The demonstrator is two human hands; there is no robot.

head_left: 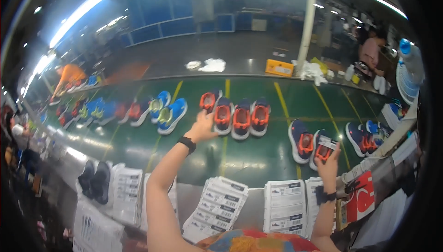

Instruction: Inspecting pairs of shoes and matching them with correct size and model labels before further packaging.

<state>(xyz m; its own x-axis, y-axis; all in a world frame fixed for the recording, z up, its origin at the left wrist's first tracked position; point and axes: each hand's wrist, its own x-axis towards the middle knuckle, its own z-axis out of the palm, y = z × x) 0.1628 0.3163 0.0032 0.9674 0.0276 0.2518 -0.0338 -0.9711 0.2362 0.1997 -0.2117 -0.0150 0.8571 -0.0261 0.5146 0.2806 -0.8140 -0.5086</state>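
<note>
My left hand [203, 126] reaches over the green conveyor belt with its fingers apart, beside the leftmost navy-and-orange sneaker [223, 117] of a row of three. Another sneaker [208, 100] lies tilted just beyond those fingertips. On the right, my right hand [328, 162] spans the heel end of a navy sneaker [317, 145] with an orange inside. A small white label [328, 142] lies across that shoe's opening, close to my index finger; whether I pinch it is unclear. Its apparent mate [301, 140] stands just to the left.
Stacks of printed label sheets [217, 205] line the near ledge, with black shoes [96, 181] at their left. Blue sneakers [172, 115] and others ride the green belt [249, 157] leftward; more pairs [362, 137] stand right. A yellow box [279, 67] sits beyond. A co-worker [71, 77] bends far left.
</note>
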